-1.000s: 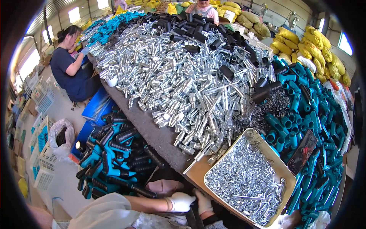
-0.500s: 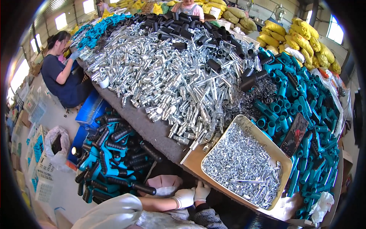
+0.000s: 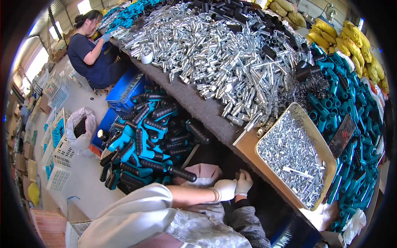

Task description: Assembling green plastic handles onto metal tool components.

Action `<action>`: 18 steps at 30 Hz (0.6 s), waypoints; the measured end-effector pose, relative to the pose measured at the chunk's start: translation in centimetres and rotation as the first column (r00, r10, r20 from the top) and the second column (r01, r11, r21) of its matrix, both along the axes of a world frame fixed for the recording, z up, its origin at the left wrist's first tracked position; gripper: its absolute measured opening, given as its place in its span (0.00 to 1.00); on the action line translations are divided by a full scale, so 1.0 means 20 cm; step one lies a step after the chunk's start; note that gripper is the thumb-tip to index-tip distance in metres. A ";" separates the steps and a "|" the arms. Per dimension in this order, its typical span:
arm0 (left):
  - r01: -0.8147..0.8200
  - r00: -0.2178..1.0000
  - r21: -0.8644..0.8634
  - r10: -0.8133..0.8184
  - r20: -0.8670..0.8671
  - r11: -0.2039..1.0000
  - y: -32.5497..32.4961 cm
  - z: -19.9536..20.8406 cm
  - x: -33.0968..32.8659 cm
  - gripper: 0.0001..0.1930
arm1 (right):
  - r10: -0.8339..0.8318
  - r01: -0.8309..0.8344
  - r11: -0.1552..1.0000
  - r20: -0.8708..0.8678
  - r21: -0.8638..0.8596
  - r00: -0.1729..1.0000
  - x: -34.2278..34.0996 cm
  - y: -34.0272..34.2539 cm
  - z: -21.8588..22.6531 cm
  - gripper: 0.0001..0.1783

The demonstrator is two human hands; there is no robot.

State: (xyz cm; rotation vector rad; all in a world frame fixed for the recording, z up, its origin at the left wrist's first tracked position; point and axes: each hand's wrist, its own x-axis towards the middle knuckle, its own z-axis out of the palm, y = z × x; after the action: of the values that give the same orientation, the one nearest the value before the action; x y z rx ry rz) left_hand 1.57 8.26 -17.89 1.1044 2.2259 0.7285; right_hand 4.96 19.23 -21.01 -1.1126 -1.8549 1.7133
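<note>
Teal handles with black grips (image 3: 139, 142), any lettering too small to read, lie heaped left of the gloved left hand (image 3: 224, 189) and right hand (image 3: 245, 184), which sit together below the table (image 3: 190, 95) edge, fingers partly hidden, grasp can't tell, tray (image 3: 326, 153) of metal bits (image 3: 289, 159) to their right.

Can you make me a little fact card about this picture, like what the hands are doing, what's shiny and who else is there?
Left grip: white-gloved, close against the right; anything held is hidden
Right grip: white-gloved; anything held can't be seen
Tray: cream rectangular tray with small silver metal pieces
Big pile: shiny silver metal fittings
Right side: teal tubular parts
Lower left: heap of teal parts with ribbed black grips
Other person: seated worker in dark blue, upper left
</note>
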 end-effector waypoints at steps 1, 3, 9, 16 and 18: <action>-0.081 0.997 -0.031 0.082 0.012 0.996 0.04 -0.10 0.05 0.14 | -0.024 0.024 0.991 0.004 0.130 1.000 0.00 0.01 -0.07 0.13; -0.088 0.994 -0.003 0.087 -0.064 0.996 0.06 -0.09 0.05 0.14 | 0.046 -0.072 0.962 0.106 0.262 0.993 0.00 0.05 -0.03 0.17; 0.256 0.965 -0.101 -0.260 -0.023 0.961 -0.03 0.27 -0.14 0.17 | -0.083 0.017 0.903 -0.134 -0.429 0.987 0.11 0.04 0.03 0.23; 0.091 0.993 0.091 -0.084 -0.083 0.992 -0.73 1.37 -0.52 0.29 | -0.201 0.078 0.627 -0.064 -0.775 0.978 0.50 0.28 -0.11 0.25; 0.023 0.955 0.158 0.025 -0.295 0.987 -0.93 1.56 -0.57 0.32 | -0.072 -0.052 0.736 -0.154 -0.675 0.985 0.47 0.26 -0.07 0.22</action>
State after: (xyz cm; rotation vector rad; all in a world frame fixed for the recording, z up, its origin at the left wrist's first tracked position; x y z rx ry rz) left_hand -9.89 -10.26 13.38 1.3692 2.4498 0.7973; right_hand 14.44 24.47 -22.49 -1.1522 -1.1056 2.4891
